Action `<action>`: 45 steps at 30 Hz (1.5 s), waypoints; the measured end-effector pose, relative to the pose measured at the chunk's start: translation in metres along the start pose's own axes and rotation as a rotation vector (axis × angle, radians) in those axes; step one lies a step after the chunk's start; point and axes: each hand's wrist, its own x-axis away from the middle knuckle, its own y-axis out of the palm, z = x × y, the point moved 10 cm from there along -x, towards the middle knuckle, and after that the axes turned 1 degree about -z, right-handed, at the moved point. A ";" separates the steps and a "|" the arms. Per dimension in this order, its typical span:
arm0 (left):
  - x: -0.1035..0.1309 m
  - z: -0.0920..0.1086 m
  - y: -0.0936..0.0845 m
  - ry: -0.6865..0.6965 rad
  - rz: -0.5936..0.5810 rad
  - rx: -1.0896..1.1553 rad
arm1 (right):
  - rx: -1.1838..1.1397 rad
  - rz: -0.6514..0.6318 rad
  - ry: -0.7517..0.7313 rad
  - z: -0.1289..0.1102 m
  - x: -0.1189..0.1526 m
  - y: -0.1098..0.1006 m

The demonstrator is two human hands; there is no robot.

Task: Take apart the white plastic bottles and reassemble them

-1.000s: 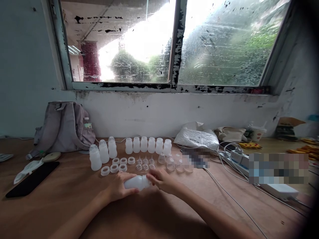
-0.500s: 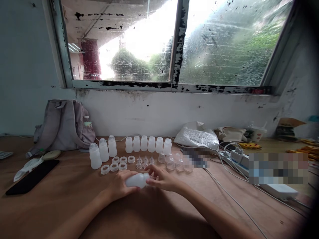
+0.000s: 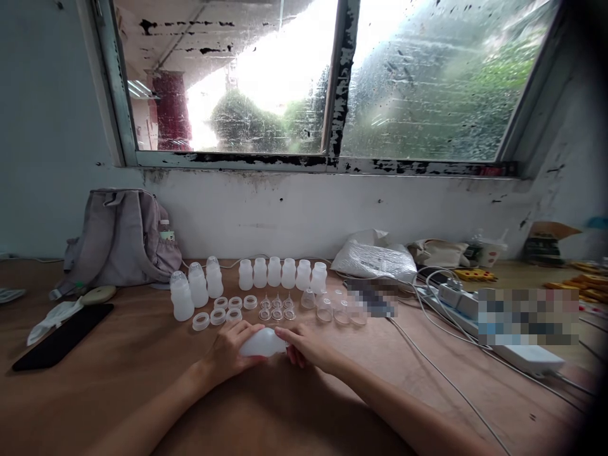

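Observation:
A frosted white baby bottle [image 3: 263,342] lies on its side in the air close to the table's near part, its neck end to the right. My left hand [image 3: 231,349] is wrapped round its body. At the neck my right hand [image 3: 308,348] is closed, thumb on top and fingers curled beneath; they hide the bottle's mouth. Just beyond are white collar rings [image 3: 218,316] and clear silicone nipples [image 3: 277,309]. Several clear dome caps [image 3: 325,310] stand to the right. Three capped bottles [image 3: 197,285] are at the left, and a row of uncapped bottles [image 3: 274,272] stands behind.
A grey backpack [image 3: 123,237] leans on the wall at the left, with a black flat case [image 3: 64,337] before it. On the right are a silvery bag [image 3: 375,261], a dark phone-like object [image 3: 370,297] with a cable, and a white power strip [image 3: 527,360].
My right hand has turned and closed over the bottle's neck, which showed between its fingers before. My left hand keeps its hold, and the bottle is nearly in the same place.

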 end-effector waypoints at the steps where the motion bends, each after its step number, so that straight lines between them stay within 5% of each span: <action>1: 0.001 0.002 -0.001 0.028 0.025 -0.042 | -0.049 0.005 0.036 0.003 0.000 0.001; 6: 0.005 0.013 -0.009 0.111 0.100 -0.188 | -0.151 0.027 0.085 0.006 0.002 0.003; 10: 0.003 0.022 -0.010 0.196 0.086 -0.237 | 0.142 0.015 -0.027 -0.007 -0.003 -0.005; 12: 0.000 0.023 -0.010 0.207 0.084 -0.235 | 0.425 0.122 -0.102 -0.017 -0.005 -0.028; 14: -0.002 0.019 -0.012 0.171 0.096 -0.218 | 0.715 0.381 -0.097 -0.026 -0.002 -0.071; 17: -0.002 0.009 -0.016 0.077 0.131 -0.210 | 1.007 0.709 0.099 -0.021 0.009 -0.134; 21: -0.001 -0.003 -0.014 0.003 0.100 -0.202 | 1.130 0.691 0.277 0.006 0.005 -0.164; 26: -0.002 -0.009 -0.014 -0.023 0.079 -0.129 | 1.007 0.582 0.117 0.001 -0.003 -0.151; 31: -0.001 -0.027 -0.021 -0.224 0.116 0.060 | 0.366 0.381 -0.266 -0.032 -0.002 -0.122; 36: 0.000 -0.038 -0.024 -0.369 0.122 0.184 | -0.119 0.255 -0.376 -0.041 0.000 -0.097; 45: -0.001 -0.036 -0.020 -0.357 0.080 0.284 | -0.187 0.104 -0.450 -0.044 0.001 -0.056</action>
